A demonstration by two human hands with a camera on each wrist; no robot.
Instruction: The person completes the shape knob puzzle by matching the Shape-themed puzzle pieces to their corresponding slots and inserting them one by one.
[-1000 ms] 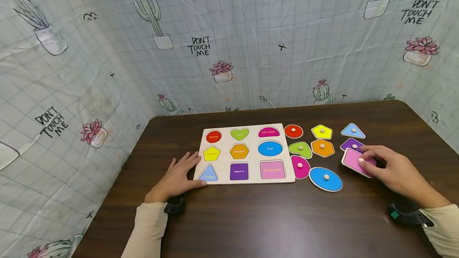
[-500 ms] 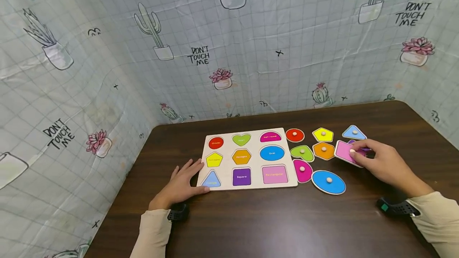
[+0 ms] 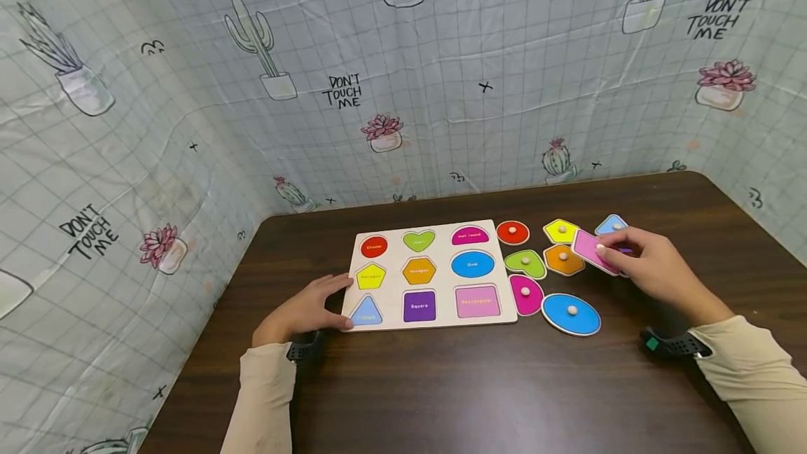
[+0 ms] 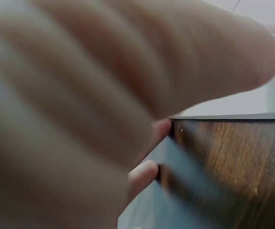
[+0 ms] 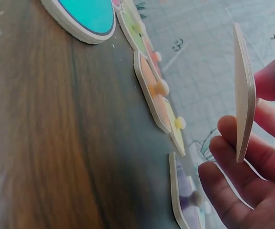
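Note:
My right hand (image 3: 658,268) pinches a pink rectangular puzzle piece (image 3: 591,252) by its small white knob. It holds the piece tilted in the air, overlapping the orange hexagon piece (image 3: 564,261) in the head view. From the right wrist, the bare wooden underside of the pink piece (image 5: 244,95) shows, clear of the table. My left hand (image 3: 307,307) rests at the left edge of the wooden shape board (image 3: 391,293), thumb at the near corner and fingers spread along the side. The purple square piece (image 5: 185,191) lies below the right hand, mostly hidden in the head view.
Right of the board lie a red circle (image 3: 513,235), green heart (image 3: 534,267), magenta half-round (image 3: 533,300), blue oval (image 3: 561,319), yellow pentagon (image 3: 553,235) and light blue triangle (image 3: 608,224), all knobbed. A patterned cloth (image 3: 429,54) hangs behind the dark wooden table (image 3: 466,391).
My right hand has lifted the pink rectangle off the purple square and carried it left toward the board. My left hand stays at the board's edge, its fingers drawn in slightly.

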